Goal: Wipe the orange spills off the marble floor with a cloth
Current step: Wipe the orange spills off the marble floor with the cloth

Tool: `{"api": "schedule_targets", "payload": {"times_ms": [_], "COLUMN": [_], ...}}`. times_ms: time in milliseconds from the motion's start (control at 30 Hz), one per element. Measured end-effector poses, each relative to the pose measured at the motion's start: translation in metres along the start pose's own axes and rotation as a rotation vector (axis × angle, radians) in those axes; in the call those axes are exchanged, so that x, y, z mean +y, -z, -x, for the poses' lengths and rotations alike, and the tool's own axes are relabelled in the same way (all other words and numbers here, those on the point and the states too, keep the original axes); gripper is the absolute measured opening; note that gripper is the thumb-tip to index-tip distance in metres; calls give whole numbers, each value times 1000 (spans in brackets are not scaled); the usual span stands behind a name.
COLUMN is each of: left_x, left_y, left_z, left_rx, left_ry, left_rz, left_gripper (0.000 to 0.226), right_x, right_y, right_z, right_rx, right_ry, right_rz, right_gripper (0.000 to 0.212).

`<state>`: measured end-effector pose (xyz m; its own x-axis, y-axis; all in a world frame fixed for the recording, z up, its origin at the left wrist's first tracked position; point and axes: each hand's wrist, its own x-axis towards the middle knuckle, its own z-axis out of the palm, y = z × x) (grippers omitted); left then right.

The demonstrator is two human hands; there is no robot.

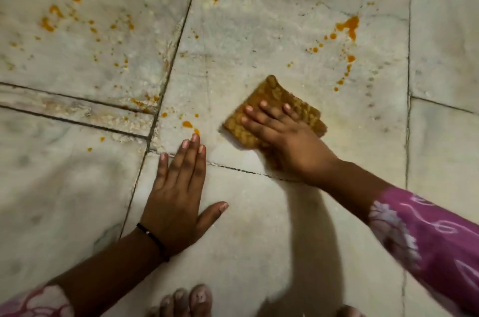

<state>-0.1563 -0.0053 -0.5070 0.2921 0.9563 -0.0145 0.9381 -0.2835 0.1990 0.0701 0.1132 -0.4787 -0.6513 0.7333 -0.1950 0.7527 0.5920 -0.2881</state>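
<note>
Item: cloth (282,112), right hand (290,135) fingers spread flat on it; left hand (176,200) fingers together on marble floor (259,239). I judge the orange-soaked cloth may smear the orange spills (348,26), upper frame.

A domestic interior, by all signs a home: the marble floor (259,226) was laid in large pale slabs with dark, worn joints (171,62). Bare toes (191,300) and a pink floral sleeve (427,241) of household dress showed at the edges of the view.
</note>
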Motion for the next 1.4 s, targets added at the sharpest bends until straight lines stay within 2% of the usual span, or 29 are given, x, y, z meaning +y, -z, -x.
{"api": "schedule_targets", "payload": {"times_ms": [100,167,333,433,500,600,733,867,967,1033,1167,1267,1400], "left_x": [2,3,3,2,-1,-8,-10,-7,-7,-8,-9,-9,-8], "left_y": [-1,-2,-7,-9,-10,-8,-3,-5,-6,-4,0,1,0], "left_z": [1,1,0,3,7,8,10,9,11,10,9,8,6], "left_rx": [-35,-47,-9,57,80,80,95,123,121,102,48,31,11], "left_ry": [14,14,16,53,91,115,137,155,163,172,161,144,132], "left_rz": [23,-1,-30,-5,-9,-47,-2,54,53,50,25,38,32], "left_gripper": [89,91,94,92,93,97,102,105,106,105,105,103,100], "right_x": [53,59,-32,-72,-68,-33,-18,-69,-85,-74,-39,-22,-60], "right_y": [17,19,-32,-39,-27,-8,-11,-37,-41,-33,-10,-13,-41], "right_z": [37,54,62,11,-33,-69,-13,53,15,-35,-85,-37,47], "right_rx": [-20,-22,117,176,172,125,213,131,107,127,133,240,219], "right_ry": [-56,-74,-4,31,49,-67,-191,-83,107,145,-35,-189,-269], "right_rz": [61,82,5,5,26,21,41,73,119,120,47,18,2], "right_gripper": [60,61,65,67,68,75,66,66,67,68,69,63,69]}}
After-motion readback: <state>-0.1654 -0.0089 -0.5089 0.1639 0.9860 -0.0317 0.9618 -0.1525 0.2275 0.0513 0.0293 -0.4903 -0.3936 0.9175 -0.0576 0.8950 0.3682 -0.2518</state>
